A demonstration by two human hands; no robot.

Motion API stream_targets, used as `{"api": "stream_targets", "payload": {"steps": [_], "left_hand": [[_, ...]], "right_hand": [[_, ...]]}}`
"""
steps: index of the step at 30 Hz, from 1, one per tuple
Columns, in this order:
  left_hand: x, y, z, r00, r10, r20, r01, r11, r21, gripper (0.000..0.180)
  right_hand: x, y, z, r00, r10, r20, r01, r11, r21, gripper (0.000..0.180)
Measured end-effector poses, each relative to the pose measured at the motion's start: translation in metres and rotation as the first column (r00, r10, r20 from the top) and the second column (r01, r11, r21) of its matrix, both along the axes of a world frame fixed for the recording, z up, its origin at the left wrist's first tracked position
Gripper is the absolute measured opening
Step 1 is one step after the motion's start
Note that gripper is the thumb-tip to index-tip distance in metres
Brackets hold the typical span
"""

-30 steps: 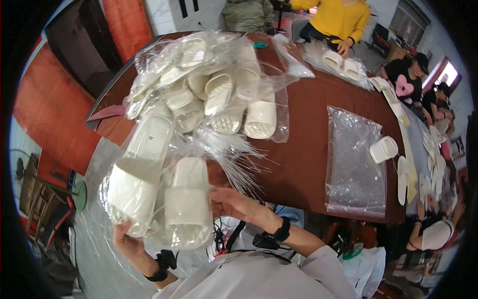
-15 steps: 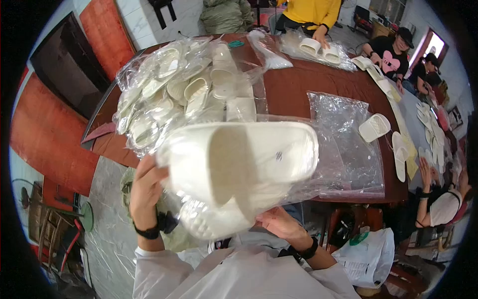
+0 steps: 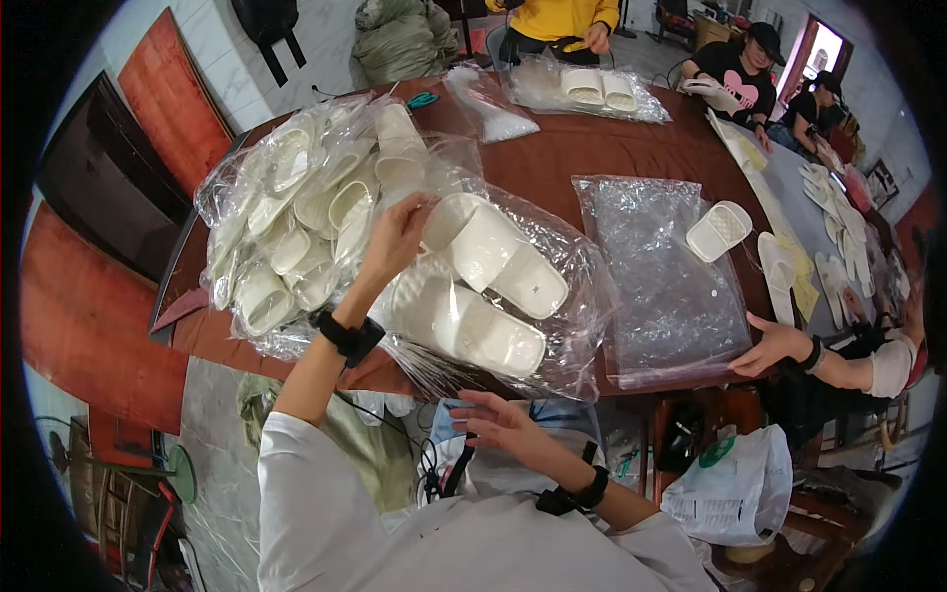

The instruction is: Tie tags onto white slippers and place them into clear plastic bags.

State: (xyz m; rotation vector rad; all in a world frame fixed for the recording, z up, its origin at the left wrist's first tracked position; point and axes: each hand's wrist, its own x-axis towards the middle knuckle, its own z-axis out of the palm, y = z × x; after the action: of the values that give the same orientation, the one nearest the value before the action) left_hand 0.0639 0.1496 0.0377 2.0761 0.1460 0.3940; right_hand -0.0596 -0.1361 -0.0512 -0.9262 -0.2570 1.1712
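Observation:
A clear plastic bag point(image 3: 577, 296) with a pair of cream slide slippers point(image 3: 488, 335) lies on the table's near middle. My left hand point(image 3: 400, 232) is closed on the bag's left end, beside the upper slipper's strap. Below the table's front edge, my right hand point(image 3: 498, 426) is raised and holds nothing, its fingers apart. To the left of the bag is a heap of bagged cream slippers point(image 3: 311, 202). A bunch of thin white strands point(image 3: 424, 363) sticks out at the near edge, under the bagged pair.
Flat clear bags point(image 3: 661, 281) lie to the right, a co-worker's hand point(image 3: 774, 345) at their corner. Beyond them are a loose slipper point(image 3: 718, 232) and another point(image 3: 777, 276). Another bagged pair point(image 3: 600, 89) sits at the far side, before a person in yellow point(image 3: 557, 25).
The slippers have come down from in front of me onto the table in their bag. My right hand has let go. A co-worker's hand has reached the flat bags.

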Motion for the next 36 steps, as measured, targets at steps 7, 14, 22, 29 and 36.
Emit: {"api": "stream_targets", "payload": {"steps": [7, 14, 22, 29, 36], "left_hand": [[0.019, -0.013, 0.030, 0.951, -0.031, 0.307, -0.153, 0.816, 0.557, 0.019], [0.015, -0.051, 0.082, 0.925, -0.204, 0.320, -0.013, 0.825, 0.565, 0.034], [0.033, -0.033, 0.108, 0.900, -0.300, 0.315, 0.034, 0.770, 0.637, 0.030], [0.047, -0.019, 0.142, 0.911, -0.249, 0.330, -0.005, 0.791, 0.612, 0.021], [0.059, 0.010, 0.165, 0.900, -0.239, 0.365, -0.039, 0.790, 0.612, 0.023]], "right_hand": [[0.017, -0.013, -0.001, 0.933, -0.181, 0.311, 0.157, 0.982, 0.101, 0.024], [0.036, -0.028, 0.017, 0.832, -0.303, 0.465, 0.350, 0.937, -0.015, 0.018], [0.052, -0.066, 0.013, 0.727, -0.431, 0.535, 0.503, 0.864, 0.014, 0.016], [0.061, -0.093, 0.009, 0.683, -0.489, 0.542, 0.590, 0.807, -0.016, 0.013], [0.067, -0.089, -0.004, 0.711, -0.488, 0.507, 0.591, 0.805, -0.054, 0.013]]}}
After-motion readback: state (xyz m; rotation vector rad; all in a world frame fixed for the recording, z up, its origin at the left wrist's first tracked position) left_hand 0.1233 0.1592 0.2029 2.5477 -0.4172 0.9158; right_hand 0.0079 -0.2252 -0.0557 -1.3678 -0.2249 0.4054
